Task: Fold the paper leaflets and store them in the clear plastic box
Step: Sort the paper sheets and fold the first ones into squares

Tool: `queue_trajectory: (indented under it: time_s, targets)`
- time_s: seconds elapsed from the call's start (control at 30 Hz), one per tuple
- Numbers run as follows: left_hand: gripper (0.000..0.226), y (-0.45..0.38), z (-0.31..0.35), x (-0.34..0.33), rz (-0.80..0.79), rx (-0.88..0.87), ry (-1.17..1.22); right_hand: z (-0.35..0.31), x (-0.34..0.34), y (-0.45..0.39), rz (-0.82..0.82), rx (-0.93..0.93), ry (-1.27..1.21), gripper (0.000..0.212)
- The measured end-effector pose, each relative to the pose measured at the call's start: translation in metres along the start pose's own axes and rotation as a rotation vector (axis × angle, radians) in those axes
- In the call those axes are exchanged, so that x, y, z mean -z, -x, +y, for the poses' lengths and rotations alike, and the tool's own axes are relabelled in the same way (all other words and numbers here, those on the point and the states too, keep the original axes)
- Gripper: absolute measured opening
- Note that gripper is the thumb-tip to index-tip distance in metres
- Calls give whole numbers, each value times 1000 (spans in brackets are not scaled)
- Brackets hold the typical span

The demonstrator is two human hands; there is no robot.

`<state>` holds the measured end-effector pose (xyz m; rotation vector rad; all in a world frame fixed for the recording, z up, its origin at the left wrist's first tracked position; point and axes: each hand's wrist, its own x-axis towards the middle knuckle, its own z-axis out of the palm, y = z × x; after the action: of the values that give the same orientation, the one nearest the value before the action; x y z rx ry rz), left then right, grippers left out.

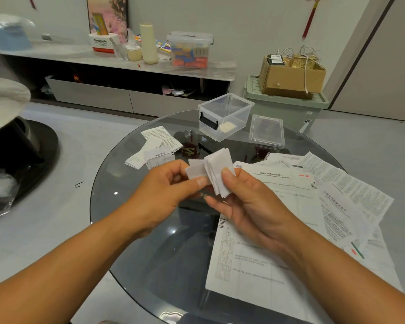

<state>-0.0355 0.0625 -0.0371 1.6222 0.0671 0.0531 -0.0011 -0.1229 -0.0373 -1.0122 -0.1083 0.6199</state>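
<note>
Both hands, left hand (166,183) and right hand (246,202), pinched one small folded leaflet (216,170) above the worktop (150,230), seemingly to tighten its creases before boxing.

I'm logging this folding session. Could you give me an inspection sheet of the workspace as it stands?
Surface: round glass table.
Job's things: folded leaflet held above the table; clear plastic box open, lid beside it; unfolded leaflets spread on the right; folded ones on the left.
Clutter: nothing seen on the table.
Grippers: left hand and right hand both pinch the leaflet.
Cables: white cords on the cardboard box.
Surroundings: shelf with containers.
</note>
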Motion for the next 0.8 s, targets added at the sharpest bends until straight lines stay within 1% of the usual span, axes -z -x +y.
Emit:
queue_trajectory:
  time_s: [0.07,0.13,0.23,0.27,0.3,0.4,0.47,0.57,0.67,0.73,0.8]
  targets:
    - [24,0,-1,-5,103,-80,-61,0,0,1,12,-31,-59,39]
    - [26,0,0,-8,179,-137,-76,0,1,1,29,-36,-34,42]
    - [41,1,2,-9,192,-134,-113,2,3,0,73,-31,85,34]
    - [46,2,3,-10,180,-112,-133,3,3,0,100,-13,165,28]
    - [44,3,3,-12,161,-94,-120,3,3,1,135,18,289,25]
    - [20,8,3,-20,78,-8,38,6,0,2,272,167,740,22]
    - [18,11,2,-27,23,56,101,9,0,2,340,260,860,19]
    - [15,13,-1,-34,3,111,149,14,-3,2,418,302,866,19]
    - [16,14,-8,-43,33,83,75,17,-9,2,457,313,817,24]
    - [19,14,-12,-47,54,66,41,19,-12,2,464,328,781,24]
    - [21,15,-11,-50,39,51,26,21,-12,-1,466,342,780,23]
